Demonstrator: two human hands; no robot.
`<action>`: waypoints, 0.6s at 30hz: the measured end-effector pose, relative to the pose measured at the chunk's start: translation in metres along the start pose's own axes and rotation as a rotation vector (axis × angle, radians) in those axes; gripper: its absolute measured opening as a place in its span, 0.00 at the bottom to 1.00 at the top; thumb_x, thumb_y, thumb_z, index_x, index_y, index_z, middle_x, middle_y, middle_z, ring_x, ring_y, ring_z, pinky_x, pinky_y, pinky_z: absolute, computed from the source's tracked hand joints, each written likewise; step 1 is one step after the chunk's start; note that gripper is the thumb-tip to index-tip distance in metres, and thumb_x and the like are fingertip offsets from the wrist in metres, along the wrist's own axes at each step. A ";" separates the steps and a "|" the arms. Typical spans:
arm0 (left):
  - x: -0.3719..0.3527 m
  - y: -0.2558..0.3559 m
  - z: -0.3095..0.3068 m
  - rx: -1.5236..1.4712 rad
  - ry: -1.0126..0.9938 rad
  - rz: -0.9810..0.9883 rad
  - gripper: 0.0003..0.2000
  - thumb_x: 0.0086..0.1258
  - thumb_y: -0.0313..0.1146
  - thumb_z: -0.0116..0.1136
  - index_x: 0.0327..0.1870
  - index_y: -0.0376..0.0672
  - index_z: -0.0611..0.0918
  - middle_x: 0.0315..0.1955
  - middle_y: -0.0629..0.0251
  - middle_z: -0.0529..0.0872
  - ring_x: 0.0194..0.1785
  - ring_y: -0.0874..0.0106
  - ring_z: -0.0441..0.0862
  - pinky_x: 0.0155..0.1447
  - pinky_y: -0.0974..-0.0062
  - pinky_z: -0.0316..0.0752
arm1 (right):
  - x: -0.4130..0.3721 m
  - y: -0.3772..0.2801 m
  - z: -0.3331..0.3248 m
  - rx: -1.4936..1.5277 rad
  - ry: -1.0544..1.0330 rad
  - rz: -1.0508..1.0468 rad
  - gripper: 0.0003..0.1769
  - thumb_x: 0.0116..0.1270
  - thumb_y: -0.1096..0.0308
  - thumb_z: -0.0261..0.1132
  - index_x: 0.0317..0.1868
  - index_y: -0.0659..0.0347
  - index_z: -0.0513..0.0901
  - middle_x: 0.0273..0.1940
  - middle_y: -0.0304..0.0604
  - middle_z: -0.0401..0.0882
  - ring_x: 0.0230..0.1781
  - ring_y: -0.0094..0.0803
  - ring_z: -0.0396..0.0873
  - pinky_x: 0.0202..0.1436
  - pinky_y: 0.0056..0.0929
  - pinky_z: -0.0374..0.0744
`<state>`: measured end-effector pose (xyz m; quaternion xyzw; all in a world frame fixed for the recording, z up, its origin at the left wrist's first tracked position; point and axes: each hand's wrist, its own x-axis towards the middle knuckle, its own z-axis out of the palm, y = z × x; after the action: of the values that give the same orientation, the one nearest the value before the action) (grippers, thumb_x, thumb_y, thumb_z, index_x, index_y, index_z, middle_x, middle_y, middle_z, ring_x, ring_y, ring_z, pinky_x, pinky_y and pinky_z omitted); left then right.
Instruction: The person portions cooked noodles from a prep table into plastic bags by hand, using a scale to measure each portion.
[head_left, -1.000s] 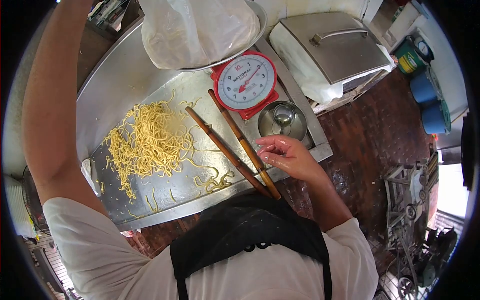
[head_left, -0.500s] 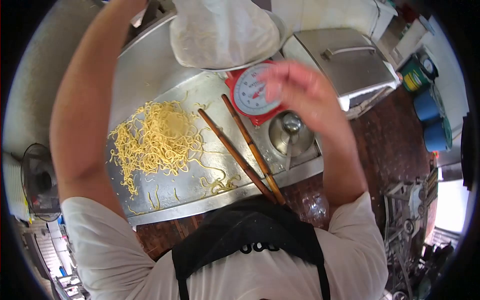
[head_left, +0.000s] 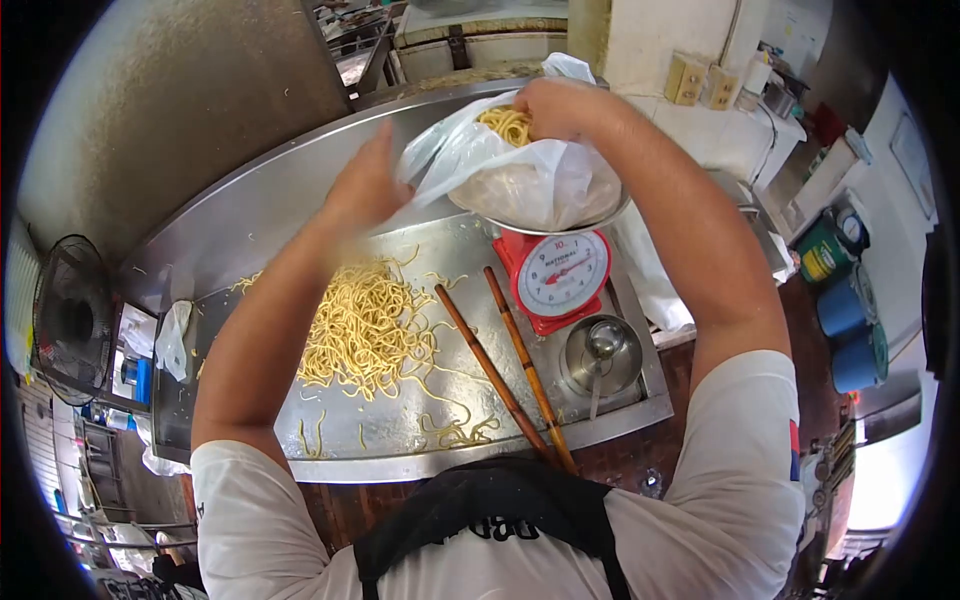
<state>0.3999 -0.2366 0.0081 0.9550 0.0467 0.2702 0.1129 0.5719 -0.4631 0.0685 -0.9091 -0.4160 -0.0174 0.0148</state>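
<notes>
**Both hands at a bag of noodles on the scale**

The metal bench (head_left: 400,467) spreads beneath everything, its raised walls apparently there to keep loose food in. Toward its far side, a white plastic bag (head_left: 550,182) sits in the pan (head_left: 548,231) of a red dial scale, probably so that the pan bears its load while the mouth faces up. Noodles (head_left: 508,126) show in that mouth.

The right hand (head_left: 562,108) reaches over to the opening, its fingers curled beside these noodles; whether its grip closes on plastic, noodles or both, I cannot tell. The left hand (head_left: 368,185) is blurred near the bag's outer edge, fingers raised, perhaps to manage the loose plastic; its grip cannot be made out.

A larger noodle heap (head_left: 365,335) lies on the bench, partly behind the left forearm, within easy reach. The red scale (head_left: 562,275) stands with its dial toward the person, which makes it readable from here.

Two wooden sticks (head_left: 493,372) slant over the near edge, lower ends close together by the apron, likely handy to pick up. A round metal bowl (head_left: 628,372) beside the scale holds a ladle (head_left: 605,339), handle over the rim. Stray strands (head_left: 460,432) lie near the front edge.
</notes>
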 end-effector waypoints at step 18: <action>0.106 0.126 0.025 -1.313 -0.429 -0.100 0.13 0.75 0.39 0.57 0.51 0.39 0.80 0.40 0.64 0.84 0.42 0.75 0.82 0.49 0.76 0.77 | -0.043 0.005 -0.088 0.733 0.505 0.015 0.14 0.65 0.62 0.64 0.29 0.64 0.84 0.25 0.42 0.84 0.28 0.24 0.81 0.28 0.27 0.78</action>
<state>0.5067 -0.3477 0.0712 0.7181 -0.1061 0.0421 0.6866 0.5455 -0.5026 0.1548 -0.8140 -0.3713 -0.0902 0.4376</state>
